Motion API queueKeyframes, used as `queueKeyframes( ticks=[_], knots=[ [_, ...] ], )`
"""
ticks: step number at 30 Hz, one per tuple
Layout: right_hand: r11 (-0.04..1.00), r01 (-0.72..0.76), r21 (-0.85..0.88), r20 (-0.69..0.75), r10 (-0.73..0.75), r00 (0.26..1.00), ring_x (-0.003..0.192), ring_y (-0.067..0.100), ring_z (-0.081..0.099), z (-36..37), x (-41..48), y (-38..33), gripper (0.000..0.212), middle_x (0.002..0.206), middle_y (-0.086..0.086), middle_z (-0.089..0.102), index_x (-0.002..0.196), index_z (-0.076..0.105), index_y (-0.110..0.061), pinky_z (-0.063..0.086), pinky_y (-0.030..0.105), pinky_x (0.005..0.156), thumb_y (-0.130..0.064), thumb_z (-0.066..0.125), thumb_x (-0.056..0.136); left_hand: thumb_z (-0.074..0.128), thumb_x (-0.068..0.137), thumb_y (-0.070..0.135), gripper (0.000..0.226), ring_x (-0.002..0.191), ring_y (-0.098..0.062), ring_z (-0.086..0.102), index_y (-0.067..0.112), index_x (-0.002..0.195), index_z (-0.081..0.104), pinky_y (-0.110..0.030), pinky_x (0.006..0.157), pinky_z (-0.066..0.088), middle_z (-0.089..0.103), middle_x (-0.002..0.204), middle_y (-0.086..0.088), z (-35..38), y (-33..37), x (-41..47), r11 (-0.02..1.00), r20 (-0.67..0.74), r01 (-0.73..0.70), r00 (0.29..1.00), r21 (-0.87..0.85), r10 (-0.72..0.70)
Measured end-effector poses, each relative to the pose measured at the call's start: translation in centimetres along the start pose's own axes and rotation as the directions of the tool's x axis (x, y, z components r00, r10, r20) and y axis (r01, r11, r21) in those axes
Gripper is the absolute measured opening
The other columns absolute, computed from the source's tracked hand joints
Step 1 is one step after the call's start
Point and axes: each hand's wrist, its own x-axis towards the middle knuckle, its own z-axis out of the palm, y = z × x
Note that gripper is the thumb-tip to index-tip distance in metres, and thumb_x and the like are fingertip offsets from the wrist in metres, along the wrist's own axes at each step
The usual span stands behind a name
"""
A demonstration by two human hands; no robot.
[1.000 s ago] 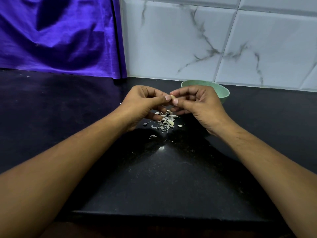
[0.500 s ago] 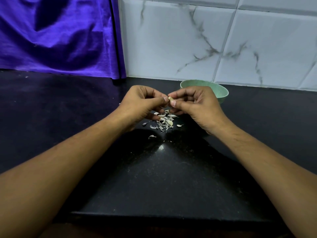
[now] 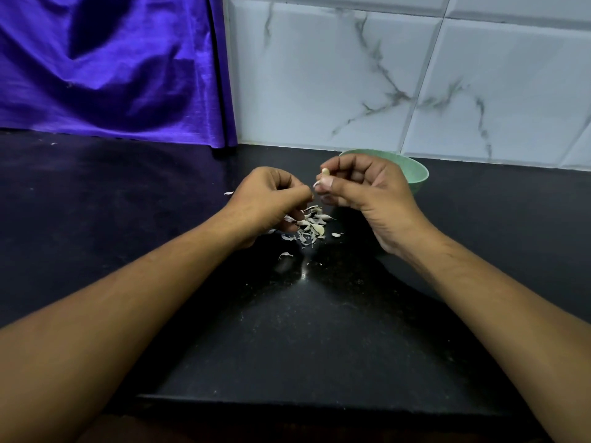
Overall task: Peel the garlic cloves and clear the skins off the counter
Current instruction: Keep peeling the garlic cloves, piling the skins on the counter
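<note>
Your right hand [image 3: 358, 190] pinches the garlic clove [image 3: 325, 173] at fingertips; left hand [image 3: 268, 199] curled just beside, contents unclear. Risk: slick clove pops loose into skins [image 3: 311, 225] beneath, or flakes scatter across worktop [image 3: 319, 314].

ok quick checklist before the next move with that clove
1. garlic clove pinched firmly in right hand: ok
2. clove fully peeled: cannot tell, a pale flake shows by the thumb
3. green bowl close behind the right hand: ok
4. left hand free of skin: cannot tell, its fingers are curled
5. skins off the counter: not ok, a pile lies under the hands
</note>
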Motion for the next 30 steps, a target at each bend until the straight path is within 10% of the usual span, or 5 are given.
queueKeyframes(
  ticks=[30],
  knots=[
    [0.992, -0.124, -0.011, 0.07, 0.124, 0.99, 0.076, 0.018, 0.071, -0.66, -0.19, -0.79, 0.014, 0.083, 0.006, 0.075, 0.095, 0.071, -0.011, 0.062, 0.038, 0.076, -0.005, 0.077, 0.084, 0.074, 0.094, 0.012, 0.01, 0.073, -0.02, 0.067, 0.006, 0.102, 0.075, -0.032, 0.059, 0.06, 0.071, 0.085, -0.01, -0.93, 0.27, -0.06, 0.966, 0.041, -0.26, 0.965, -0.007, 0.26]
  ],
)
